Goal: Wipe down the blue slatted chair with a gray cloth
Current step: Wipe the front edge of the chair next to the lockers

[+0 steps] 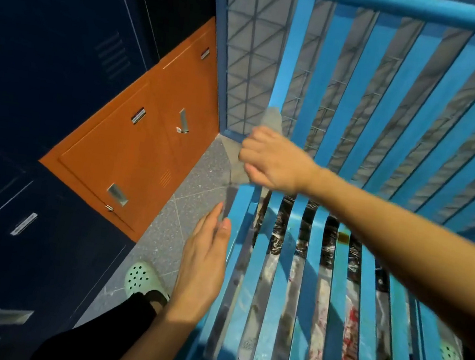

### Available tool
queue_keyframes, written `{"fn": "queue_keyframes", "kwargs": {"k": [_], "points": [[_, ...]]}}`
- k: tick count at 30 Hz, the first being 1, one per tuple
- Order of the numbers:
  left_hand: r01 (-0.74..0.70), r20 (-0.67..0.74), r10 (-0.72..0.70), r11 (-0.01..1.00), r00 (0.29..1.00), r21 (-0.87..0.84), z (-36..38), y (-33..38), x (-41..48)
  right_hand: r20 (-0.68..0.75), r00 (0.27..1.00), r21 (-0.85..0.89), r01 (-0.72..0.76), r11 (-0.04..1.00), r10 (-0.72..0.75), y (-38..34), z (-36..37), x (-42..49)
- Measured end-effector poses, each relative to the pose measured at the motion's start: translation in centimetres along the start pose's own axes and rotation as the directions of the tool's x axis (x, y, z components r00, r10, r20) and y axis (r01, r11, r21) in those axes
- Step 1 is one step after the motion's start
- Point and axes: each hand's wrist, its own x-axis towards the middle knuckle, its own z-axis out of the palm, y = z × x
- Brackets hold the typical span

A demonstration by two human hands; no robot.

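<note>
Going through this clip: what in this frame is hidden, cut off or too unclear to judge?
Head view:
- gray cloth: mostly buried in the grip of the right hand; size unknown.
- items under the blue chair: seat slats cover them; unidentifiable.
- Chair legs: hidden by the seat and the bottom edge.
- left hand: whether it touches the seat edge is unclear.
- locker labels: too small to read.

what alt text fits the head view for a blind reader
A person's right hand grips a gray cloth at the rear left corner of a blue slatted chair. The left hand is open beside the seat's left edge; an orange locker and dark blue lockers stand left.
</note>
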Motion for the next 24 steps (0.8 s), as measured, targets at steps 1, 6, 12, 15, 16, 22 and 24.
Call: {"fn": "queue_keyframes", "kwargs": {"k": [1,6,12,15,16,22,24], "points": [[-0.007,0.006,0.007,1.0,1.0,0.021,0.1,-0.1,0.0,0.019,0.999,-0.044,0.026,0.999,-0.026,1.6,-0.7,0.5],[-0.013,0.009,0.012,0.998,1.0,0.064,0.0,-0.3,0.4,0.0,0.999,-0.208,0.048,0.977,-0.049,6.8,-3.8,2.5],[-0.027,-0.013,0.027,0.999,1.0,0.034,0.0,0.6,-0.3,-0.046,0.982,-0.093,-0.188,0.978,0.184,-0.5,-0.9,0.1],[-0.052,-0.058,0.053,0.998,0.997,0.018,0.1,0.3,0.3,-0.046,0.961,0.072,-0.269,0.961,0.272,-5.4,0.8,-1.7],[-0.061,-0.08,0.063,0.998,0.995,0.018,0.1,0.2,0.4,-0.027,0.956,0.121,-0.287,0.95,0.292,-6.8,1.0,-2.2],[-0.024,-0.126,0.004,0.987,0.992,-0.161,-1.1,-0.7,0.3,0.04,0.943,0.333,-0.323,0.886,0.329,-14.4,0.2,-4.8],[0.011,-0.095,-0.031,0.978,0.995,-0.211,-2.6,-1.7,-0.5,0.059,0.947,0.385,-0.314,0.868,0.316,-17.9,-0.6,-5.9]]}}
